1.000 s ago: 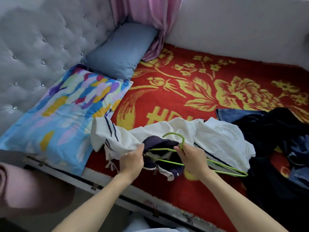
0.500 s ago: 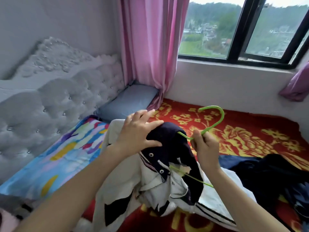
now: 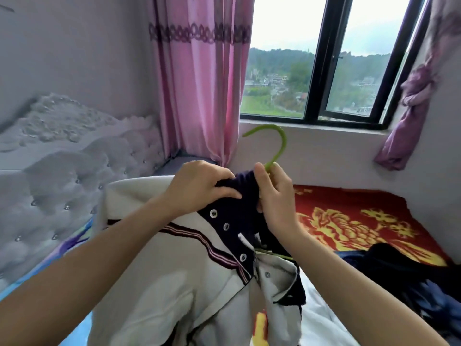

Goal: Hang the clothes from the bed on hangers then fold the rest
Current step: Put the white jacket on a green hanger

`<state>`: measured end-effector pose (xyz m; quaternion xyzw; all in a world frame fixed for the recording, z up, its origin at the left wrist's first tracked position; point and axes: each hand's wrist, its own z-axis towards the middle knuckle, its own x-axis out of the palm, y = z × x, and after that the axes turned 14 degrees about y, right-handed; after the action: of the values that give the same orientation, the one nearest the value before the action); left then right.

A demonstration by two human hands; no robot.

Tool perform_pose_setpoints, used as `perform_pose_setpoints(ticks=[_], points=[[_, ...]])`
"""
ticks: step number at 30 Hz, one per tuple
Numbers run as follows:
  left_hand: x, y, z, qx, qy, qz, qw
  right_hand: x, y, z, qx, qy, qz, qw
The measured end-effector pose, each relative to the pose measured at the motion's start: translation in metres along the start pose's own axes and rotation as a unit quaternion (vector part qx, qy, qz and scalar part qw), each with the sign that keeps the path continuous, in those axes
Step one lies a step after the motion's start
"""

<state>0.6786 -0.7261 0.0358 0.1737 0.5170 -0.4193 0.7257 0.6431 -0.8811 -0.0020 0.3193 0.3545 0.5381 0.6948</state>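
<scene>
A white jacket [image 3: 159, 275] with a dark navy collar, striped trim and snap buttons hangs lifted above the bed on a green hanger [image 3: 275, 143]. The hanger's hook sticks up above the collar; its lower bar shows faintly inside the jacket. My left hand [image 3: 199, 186] grips the navy collar on the left. My right hand [image 3: 274, 196] pinches the hanger's neck together with the collar on the right. A heap of dark clothes [image 3: 399, 278] lies on the red flowered bedspread [image 3: 361, 221] at the right, and a white garment [image 3: 321, 320] lies below the jacket.
A grey tufted headboard [image 3: 62, 176] runs along the left. Pink curtains [image 3: 199, 83] hang in the corner beside a black-framed window [image 3: 321, 58]. A knotted purple curtain [image 3: 411, 101] hangs at the right. A colourful pillow's edge [image 3: 72, 243] shows at the left.
The jacket on the hanger rose from the bed to chest height as my view tilted up. My left hand shifted from the jacket body to the collar; the hook now points up.
</scene>
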Motion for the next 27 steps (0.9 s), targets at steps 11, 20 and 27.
perform_pose_setpoints(ticks=[11,20,27], points=[[-0.039,0.040,-0.016,-0.128,-0.113,-0.240,0.956,-0.063,-0.032,0.000,0.013,-0.151,-0.156,0.976],[-0.061,0.044,-0.013,-0.098,-0.204,-0.310,0.924,-0.043,-0.052,-0.037,0.032,0.034,-0.047,0.998],[-0.076,0.057,-0.016,-0.112,-0.236,-0.328,0.908,-0.026,-0.068,-0.056,-0.142,0.285,-0.288,0.903]])
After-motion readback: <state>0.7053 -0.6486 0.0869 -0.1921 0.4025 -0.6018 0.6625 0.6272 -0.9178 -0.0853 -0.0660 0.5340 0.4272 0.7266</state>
